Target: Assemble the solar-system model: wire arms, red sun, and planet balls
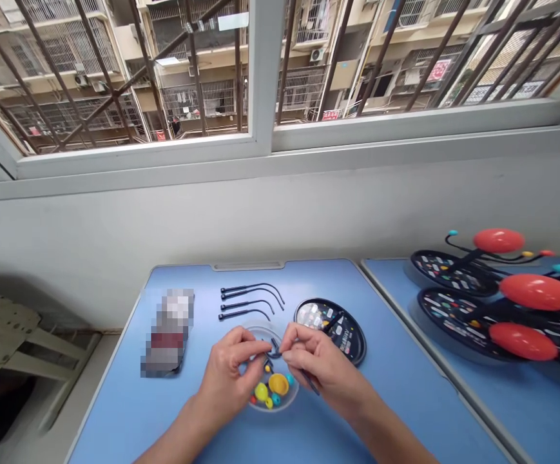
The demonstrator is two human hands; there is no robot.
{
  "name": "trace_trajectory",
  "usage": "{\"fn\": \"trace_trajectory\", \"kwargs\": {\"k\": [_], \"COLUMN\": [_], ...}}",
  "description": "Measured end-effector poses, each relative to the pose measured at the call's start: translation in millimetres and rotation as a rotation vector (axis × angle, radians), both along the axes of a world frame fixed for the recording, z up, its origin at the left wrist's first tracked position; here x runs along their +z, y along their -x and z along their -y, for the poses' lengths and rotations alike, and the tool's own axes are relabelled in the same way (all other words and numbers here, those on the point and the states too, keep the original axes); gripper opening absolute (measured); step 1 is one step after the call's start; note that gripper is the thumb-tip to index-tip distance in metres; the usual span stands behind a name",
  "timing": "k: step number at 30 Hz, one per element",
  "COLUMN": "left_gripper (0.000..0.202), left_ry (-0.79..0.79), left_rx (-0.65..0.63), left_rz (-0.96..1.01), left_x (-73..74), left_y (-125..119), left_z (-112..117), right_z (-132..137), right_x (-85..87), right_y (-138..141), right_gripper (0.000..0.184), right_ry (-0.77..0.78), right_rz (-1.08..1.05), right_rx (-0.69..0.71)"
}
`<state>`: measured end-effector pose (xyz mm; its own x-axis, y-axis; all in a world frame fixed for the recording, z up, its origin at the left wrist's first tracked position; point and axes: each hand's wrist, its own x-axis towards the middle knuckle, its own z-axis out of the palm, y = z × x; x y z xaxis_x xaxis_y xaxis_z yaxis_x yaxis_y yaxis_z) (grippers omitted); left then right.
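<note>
Over a clear round bowl, my left hand and my right hand are close together, both in a pinch. Between the fingertips is a thin black curved rod; a straight dark length emerges below my right hand. The pinch points are partly hidden. Inside the bowl lie a yellow-orange ball, a yellow ball and several smaller coloured balls. Several similar black curved rods lie in a row behind the bowl. A black oval base with printed labels and a short post is behind my right hand.
A blurred-out phone-sized object lies at the left. On the adjoining blue table to the right stand several assembled planet models with red balls. A white wall and barred window bound the far side.
</note>
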<state>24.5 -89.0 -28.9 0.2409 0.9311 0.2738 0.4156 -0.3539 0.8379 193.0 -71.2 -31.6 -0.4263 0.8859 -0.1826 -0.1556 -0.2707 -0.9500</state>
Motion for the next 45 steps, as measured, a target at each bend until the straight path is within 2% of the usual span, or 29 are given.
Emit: {"fn": "trace_trajectory", "kwargs": {"k": [5, 10, 15, 18, 22, 26, 29, 32, 36, 40, 45], "left_gripper": [0.018, 0.014, 0.016, 0.019, 0.020, 0.018, 0.021, 0.020, 0.017, 0.015, 0.013], "left_ry": [-0.058, -0.043, 0.069, 0.161, 0.198, 0.285, 0.339, 0.349, 0.342, 0.290, 0.181], "left_rx": [-0.009, 0.008, 0.039, 0.106, 0.163, 0.105, 0.083, 0.103, 0.130, 0.114, 0.087], "left_rz": [-0.012, 0.030, 0.129, 0.214, 0.235, 0.323, 0.376, 0.386, 0.381, 0.331, 0.226], "left_x": [-2.8, 1.7, 7.3, 7.8, 3.7, -1.0, -1.8, -0.9, -0.3, -2.3, -2.2], "left_y": [-3, -4, -4, -3, -6, -8, -5, -2, 0, 1, 2], "left_z": [1, 1, 0, -2, -2, -1, -2, -3, -3, -3, -3], "right_z": [2, 3, 3, 3, 4, 7, 8, 8, 8, 9, 9], "right_x": [2.4, 3.5, 5.0, 5.5, 3.3, 0.7, 2.0, 4.6, 6.5, 7.7, 8.1], "right_y": [3, 4, 3, 3, 7, 8, 5, -1, -5, -4, -2], "right_gripper": [0.008, 0.007, 0.010, 0.018, 0.022, 0.019, 0.022, 0.019, 0.012, 0.012, 0.014], "right_ry": [-0.006, 0.000, 0.068, -0.012, -0.136, -0.227, -0.215, -0.248, -0.413, -0.504, -0.547], "right_rz": [-0.018, -0.076, -0.135, -0.140, -0.003, 0.185, 0.231, 0.300, 0.436, 0.498, 0.513], "right_rx": [0.046, 0.072, 0.083, 0.078, -0.019, -0.177, -0.228, -0.239, -0.230, -0.202, -0.171]}}
